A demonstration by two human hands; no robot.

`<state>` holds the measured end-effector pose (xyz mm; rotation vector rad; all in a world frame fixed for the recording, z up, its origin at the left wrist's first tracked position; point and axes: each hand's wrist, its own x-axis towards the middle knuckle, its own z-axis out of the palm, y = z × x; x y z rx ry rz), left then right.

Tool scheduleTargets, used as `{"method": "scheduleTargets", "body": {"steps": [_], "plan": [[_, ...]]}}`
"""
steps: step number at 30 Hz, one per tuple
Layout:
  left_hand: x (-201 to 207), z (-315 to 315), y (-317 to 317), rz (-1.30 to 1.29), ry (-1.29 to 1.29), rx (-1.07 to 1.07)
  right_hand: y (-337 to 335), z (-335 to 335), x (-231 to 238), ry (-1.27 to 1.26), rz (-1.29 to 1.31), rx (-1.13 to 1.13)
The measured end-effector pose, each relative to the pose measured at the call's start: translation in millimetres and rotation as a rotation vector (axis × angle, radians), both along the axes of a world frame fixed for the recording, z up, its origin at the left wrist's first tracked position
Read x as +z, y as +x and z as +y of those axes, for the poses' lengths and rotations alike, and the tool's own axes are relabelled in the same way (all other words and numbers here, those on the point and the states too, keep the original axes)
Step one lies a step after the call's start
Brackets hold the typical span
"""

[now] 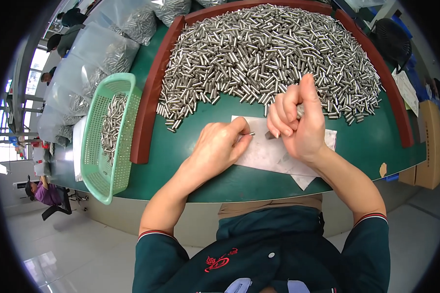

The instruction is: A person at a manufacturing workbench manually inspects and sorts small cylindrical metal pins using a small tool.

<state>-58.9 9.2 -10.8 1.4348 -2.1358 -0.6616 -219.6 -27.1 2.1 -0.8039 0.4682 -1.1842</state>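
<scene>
My left hand [219,144] is closed in a pinch, with the tip of a small shiny metal pin [252,133] showing between thumb and forefinger. To its right my raised right hand [300,119] has its fingers curled in, thumb pointing up. A bit of something pale shows inside that grip, and a dark end [270,135] sticks out below the fingers; its kind I cannot make out. Beneath both hands lies a smudged white paper [259,158] on the green tabletop [208,191]. Beyond them spreads a large heap of metal pins [259,53].
Dark red wooden rails [150,107] fence the heap on three sides. A green perforated basket [90,166] at left holds more pins. Behind it stand clear plastic bags [66,97] of pins. At right are a black fan [392,41] and a cardboard box [431,146].
</scene>
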Motion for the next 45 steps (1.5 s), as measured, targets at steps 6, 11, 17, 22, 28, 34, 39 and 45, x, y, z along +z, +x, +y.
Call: {"method": "scheduleTargets", "body": {"steps": [6,11,17,22,28,34,39,45], "plan": [[-1.4,5.1,-8.7,0.069,0.018,0.038,5.6,1.7,-2.6,-0.011,0.055,-0.030],[-3.8,5.6,-9.3,0.060,0.053,0.048,1.1,1.6,-3.7,-0.045,0.011,0.044],[-3.5,6.3,-10.4,0.078,0.057,0.047,4.3,-0.2,-9.3,0.059,-0.085,0.037],[-2.2,6.3,-10.9,0.084,0.070,0.054,4.2,0.8,-9.6,0.065,-0.082,0.023],[-4.3,7.0,-9.1,0.084,0.049,0.052,5.5,0.2,-9.8,0.084,-0.106,0.027],[-0.7,7.1,-10.2,0.070,0.093,0.072,5.7,1.2,-11.3,0.081,-0.092,0.025],[0.3,4.9,-10.2,0.096,0.137,0.073,5.3,1.9,-11.3,0.056,-0.084,0.024],[2.4,3.3,-10.2,0.062,0.141,0.075,4.5,1.1,-11.4,0.066,-0.101,0.034]]}}
